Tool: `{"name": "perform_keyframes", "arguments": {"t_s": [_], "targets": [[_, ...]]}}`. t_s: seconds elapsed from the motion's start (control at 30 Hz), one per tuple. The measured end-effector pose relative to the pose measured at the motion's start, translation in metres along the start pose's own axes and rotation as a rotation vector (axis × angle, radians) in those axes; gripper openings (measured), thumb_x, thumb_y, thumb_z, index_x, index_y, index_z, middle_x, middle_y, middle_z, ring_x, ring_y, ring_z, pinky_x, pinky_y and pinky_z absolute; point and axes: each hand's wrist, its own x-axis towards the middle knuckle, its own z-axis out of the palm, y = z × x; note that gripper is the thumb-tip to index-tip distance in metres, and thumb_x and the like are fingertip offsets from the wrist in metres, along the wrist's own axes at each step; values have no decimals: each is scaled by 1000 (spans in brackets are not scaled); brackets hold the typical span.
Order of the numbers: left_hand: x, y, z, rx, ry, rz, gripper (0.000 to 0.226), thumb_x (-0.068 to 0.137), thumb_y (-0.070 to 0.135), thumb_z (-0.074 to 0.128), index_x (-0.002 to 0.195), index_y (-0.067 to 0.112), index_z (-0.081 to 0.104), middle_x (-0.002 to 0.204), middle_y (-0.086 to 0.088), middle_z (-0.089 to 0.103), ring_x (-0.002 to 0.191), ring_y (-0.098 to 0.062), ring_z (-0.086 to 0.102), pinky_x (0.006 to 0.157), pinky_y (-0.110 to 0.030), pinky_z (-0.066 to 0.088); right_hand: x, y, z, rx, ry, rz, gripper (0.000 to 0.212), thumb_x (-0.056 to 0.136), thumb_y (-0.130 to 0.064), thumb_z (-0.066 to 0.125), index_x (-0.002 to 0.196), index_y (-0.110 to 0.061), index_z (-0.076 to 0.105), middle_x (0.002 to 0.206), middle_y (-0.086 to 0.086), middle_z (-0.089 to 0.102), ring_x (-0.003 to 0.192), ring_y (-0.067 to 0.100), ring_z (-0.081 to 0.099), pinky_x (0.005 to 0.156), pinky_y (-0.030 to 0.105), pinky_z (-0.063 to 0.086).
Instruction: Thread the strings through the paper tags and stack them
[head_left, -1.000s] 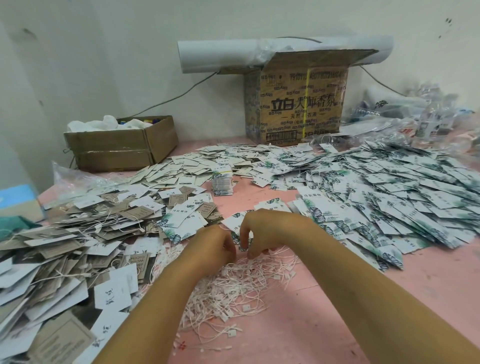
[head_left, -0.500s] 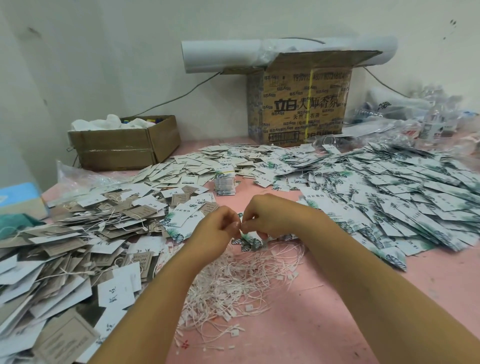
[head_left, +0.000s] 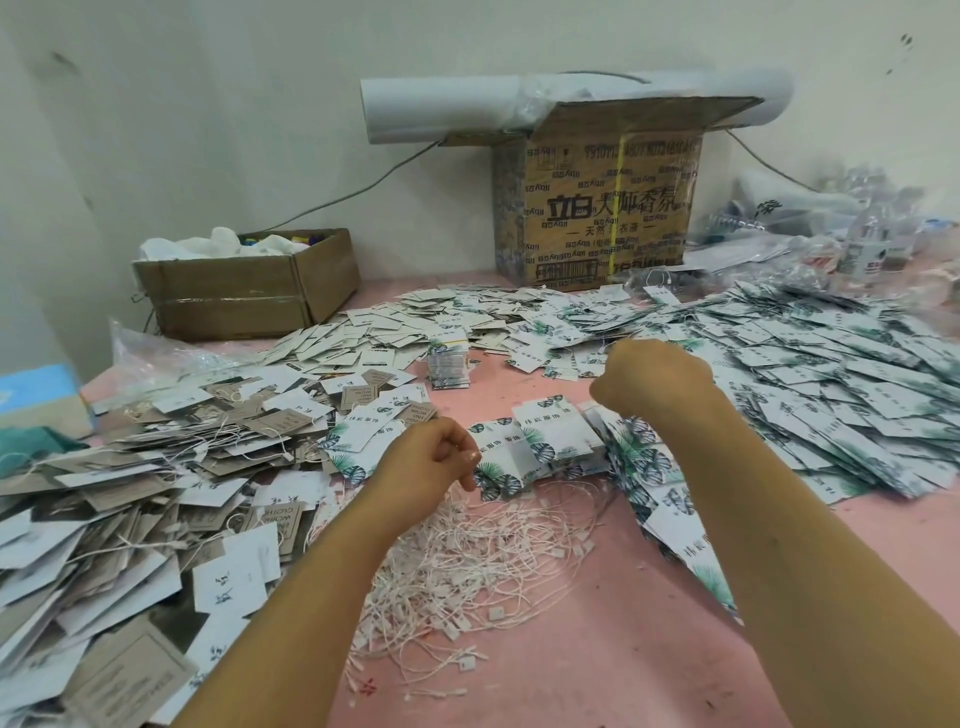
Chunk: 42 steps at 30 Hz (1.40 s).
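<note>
White strings lie heaped nearest on the pink table. The left hand and, farther right, the right hand, touching a moment earlier, are now apart. Both are curled tight; any string held is indiscernible. Leaf-printed paper tags lie stacked between them.

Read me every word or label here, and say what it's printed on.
"立白 大师香氛": front of the tall cardboard box.
"天然 … 衣液": same box, lower line; the yellow strap covers one character.
"WORK": upside down on a brown tag; the rest is blurred.
On the leaf-print tags: characters too blurred to read.
Box's small codes: too small.
</note>
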Motion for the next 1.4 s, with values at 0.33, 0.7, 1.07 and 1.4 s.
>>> {"name": "perform_keyframes", "arguments": {"t_s": [0.33, 0.7, 1.07, 1.4], "targets": [[1, 10, 8, -225, 118, 91, 12, 93, 9, 56, 83, 15, 57, 59, 5, 68, 59, -4, 59, 56, -12, 43, -15, -41, 23, 287, -298, -681, 61, 86, -14, 57, 140, -20, 29, 123, 7, 51, 103, 21, 50, 91, 35, 42], [-2, -18, 34, 556, 100, 113, 45, 89, 44, 57, 129, 30, 44, 133, 7, 44, 119, -17, 42, 99, -36, 34, -5, -30, 26, 61, -37, -510, 30, 86, -15, 57, 116, -12, 61, 121, 3, 60, 108, 22, 56, 90, 35, 47], [5, -31, 45, 765, 41, 180, 52, 94, 54, 39, 141, 34, 35, 147, 15, 35, 130, -17, 34, 104, -35, 27, -8, -21, 23, -136, -250, -398, 62, 76, -28, 76, 127, -3, 51, 119, 10, 60, 101, 25, 60, 79, 30, 49], [4, -17, 49, 896, 114, 238, 35, 101, 41, 32, 123, 25, 53, 127, 11, 54, 110, -19, 49, 88, -31, 32, -11, -22, 21, -110, -240, -410, 51, 80, -24, 73, 122, -1, 54, 110, 11, 63, 97, 26, 61, 72, 29, 47]]}}
